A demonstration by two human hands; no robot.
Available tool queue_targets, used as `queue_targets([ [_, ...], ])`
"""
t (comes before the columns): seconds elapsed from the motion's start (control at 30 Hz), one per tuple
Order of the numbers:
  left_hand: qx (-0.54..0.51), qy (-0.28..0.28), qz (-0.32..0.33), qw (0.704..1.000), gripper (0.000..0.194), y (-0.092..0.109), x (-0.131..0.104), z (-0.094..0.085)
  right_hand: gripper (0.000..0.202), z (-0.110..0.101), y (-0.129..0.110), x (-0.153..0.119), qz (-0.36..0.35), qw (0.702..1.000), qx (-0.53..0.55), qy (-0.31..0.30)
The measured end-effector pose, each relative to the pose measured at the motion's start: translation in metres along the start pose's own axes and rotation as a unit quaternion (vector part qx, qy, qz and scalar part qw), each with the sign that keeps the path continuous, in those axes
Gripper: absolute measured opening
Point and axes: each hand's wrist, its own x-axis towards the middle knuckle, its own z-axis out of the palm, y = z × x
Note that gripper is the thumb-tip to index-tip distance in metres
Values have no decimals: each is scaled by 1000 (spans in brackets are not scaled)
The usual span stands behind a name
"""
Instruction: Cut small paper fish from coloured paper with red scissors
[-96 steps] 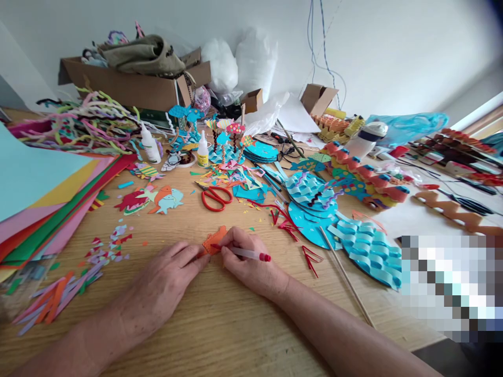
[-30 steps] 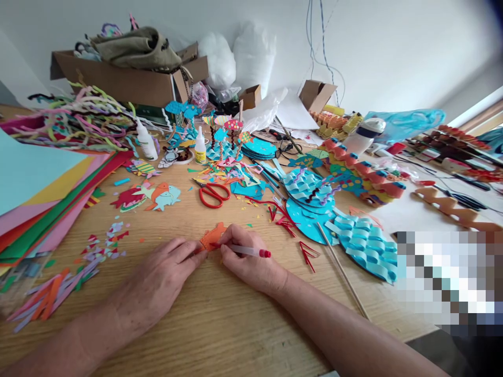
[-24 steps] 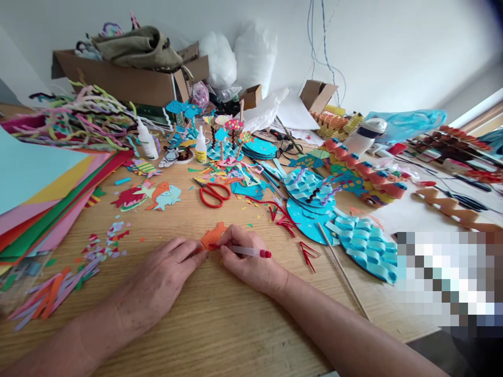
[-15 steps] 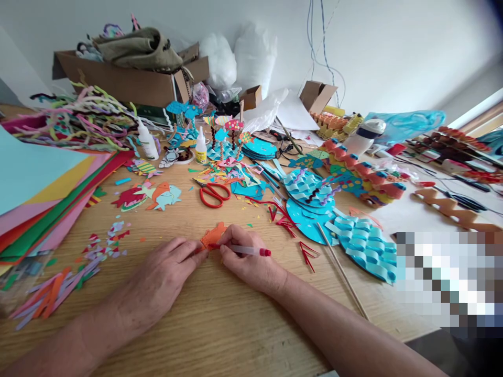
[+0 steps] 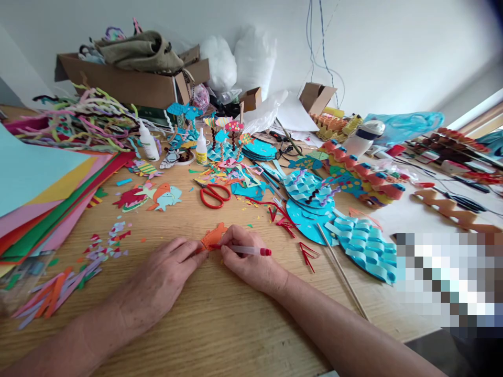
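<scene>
An orange paper fish cutout [image 5: 213,236] with drawn marks lies on the wooden table in front of me. The bent fingers of my left hand [image 5: 167,269] are closed at its left edge and hold it down. My right hand [image 5: 251,260] grips a red pen [image 5: 247,250] with a clear barrel, its tip at the cutout and its red end pointing right. The tip itself is partly hidden by my fingers. Beyond the hands lie red-handled scissors [image 5: 214,195]. Left of them are several finished paper fish [image 5: 167,196].
Coloured paper sheets [image 5: 47,199] and paper strips [image 5: 55,296] lie at the left. A white glue bottle [image 5: 148,141] and a smaller yellow-labelled glue bottle [image 5: 201,148] stand farther back. At right are woven blue paper discs [image 5: 365,248] and a wooden stick [image 5: 343,272].
The pen and my right hand have shifted very slightly at the orange cutout. My left hand stays in place.
</scene>
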Motion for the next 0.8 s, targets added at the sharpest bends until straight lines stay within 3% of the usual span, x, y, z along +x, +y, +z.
queue_targets([
  [0.8,-14,-3,-11,1000,43,1,1,-2,8,-2,-2,-1,1,1000,-15,-2],
])
